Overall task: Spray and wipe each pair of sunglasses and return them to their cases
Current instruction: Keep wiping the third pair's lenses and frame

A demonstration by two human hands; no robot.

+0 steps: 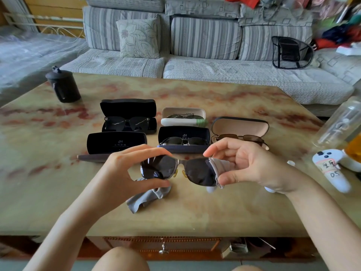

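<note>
- Bare knee (121,259) sits nearest, just under the near edge of the bench (58,202).
- Held up off the surface, the sunglasses (178,169) lie with their long axis left to right, spanning both hands.
- Left hand (125,171) curls thumb and fingers round the left lens end.
- Right hand (248,165) pinches a grey cloth (218,167) over the right lens's outer end.
- Just behind the left hand lies the empty open case (115,142), so that hand looks nearer for the return.
</note>
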